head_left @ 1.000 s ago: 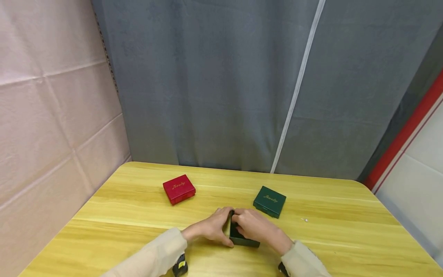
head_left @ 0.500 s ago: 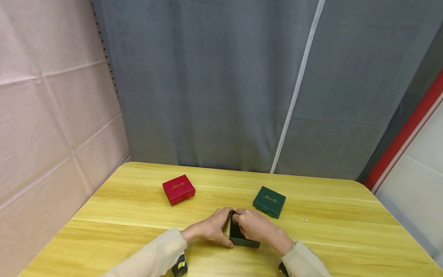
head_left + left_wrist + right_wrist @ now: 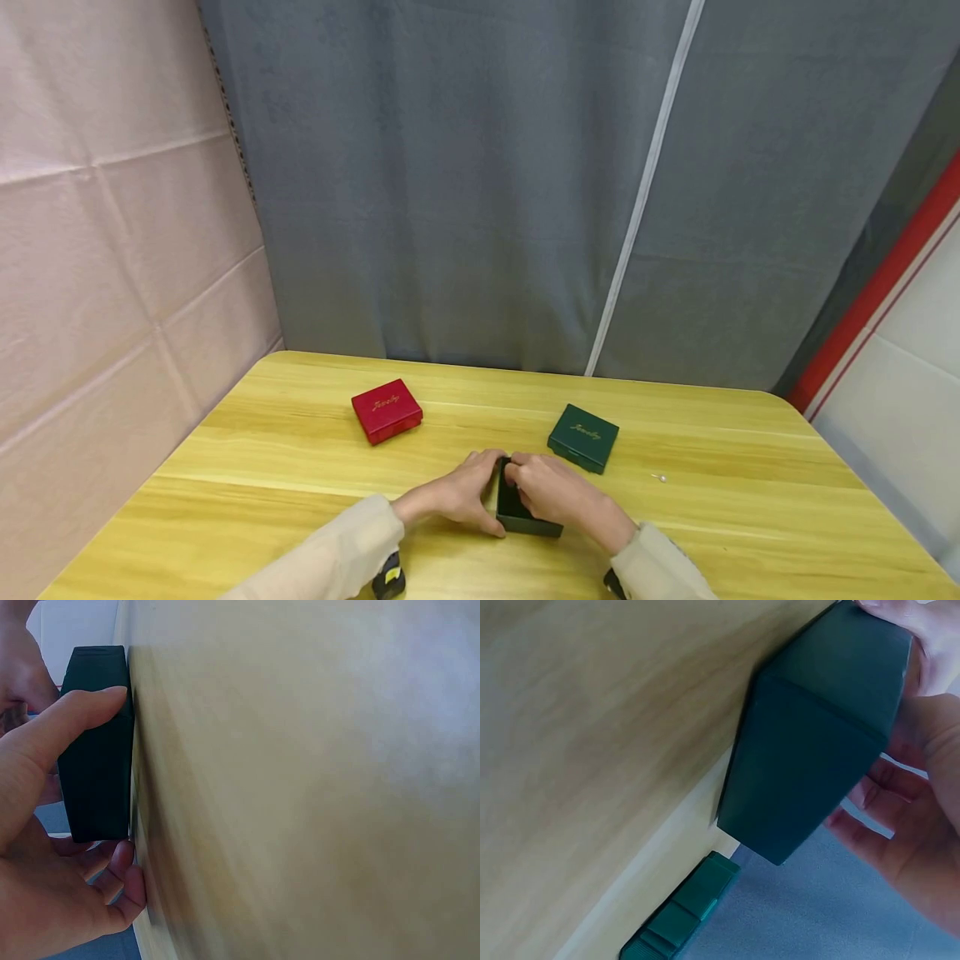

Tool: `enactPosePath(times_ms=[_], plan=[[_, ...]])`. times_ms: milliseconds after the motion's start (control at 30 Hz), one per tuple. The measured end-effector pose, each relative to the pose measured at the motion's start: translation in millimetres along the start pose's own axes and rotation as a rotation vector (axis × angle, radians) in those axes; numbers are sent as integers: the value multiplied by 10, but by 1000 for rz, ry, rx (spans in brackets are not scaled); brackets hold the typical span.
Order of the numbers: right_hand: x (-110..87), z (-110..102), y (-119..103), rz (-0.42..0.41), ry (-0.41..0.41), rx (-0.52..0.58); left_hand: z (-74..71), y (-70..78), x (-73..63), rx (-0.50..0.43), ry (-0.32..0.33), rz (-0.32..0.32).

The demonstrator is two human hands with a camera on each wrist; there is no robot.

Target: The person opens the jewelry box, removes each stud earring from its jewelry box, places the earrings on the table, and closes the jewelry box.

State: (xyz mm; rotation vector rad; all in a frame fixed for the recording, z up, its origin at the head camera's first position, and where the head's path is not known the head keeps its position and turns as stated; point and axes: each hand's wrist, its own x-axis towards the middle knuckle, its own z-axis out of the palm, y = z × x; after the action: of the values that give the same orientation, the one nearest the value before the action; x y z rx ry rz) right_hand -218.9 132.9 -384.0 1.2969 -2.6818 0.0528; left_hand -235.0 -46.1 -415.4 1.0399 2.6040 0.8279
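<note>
An uncovered dark green box (image 3: 530, 526) sits on the table between my hands, its inside dark. My left hand (image 3: 463, 493) grips it from the left, thumb at the near corner and fingers round the far one. In the left wrist view the thumb lies along the side of the box (image 3: 97, 769). From the right, my right hand (image 3: 553, 490) reaches over the wall, fingers bent down into the box. Whatever those fingertips touch or pinch is hidden. In the right wrist view the box's outer walls (image 3: 802, 757) block the inside.
A closed green box (image 3: 584, 437) with gold lettering lies behind my right hand. Farther left is a closed red box (image 3: 387, 411) with similar lettering. A small pearl-like stud (image 3: 660, 477) lies on the wooden table (image 3: 750, 517) to the right. A grey curtain (image 3: 465, 183) hangs behind.
The right fingers shift very slightly inside the box between the first frame and now. Both hands and all the boxes otherwise keep their places.
</note>
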Motion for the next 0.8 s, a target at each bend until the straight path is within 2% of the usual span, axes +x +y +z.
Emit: enactPosePath(times_ms=[300,800], plan=[[-27,-48,12,27,27,15,4,10,-4,2,7,-5],[-137,-176,133,50,115,125,2,20,-12,-6,13,-27]])
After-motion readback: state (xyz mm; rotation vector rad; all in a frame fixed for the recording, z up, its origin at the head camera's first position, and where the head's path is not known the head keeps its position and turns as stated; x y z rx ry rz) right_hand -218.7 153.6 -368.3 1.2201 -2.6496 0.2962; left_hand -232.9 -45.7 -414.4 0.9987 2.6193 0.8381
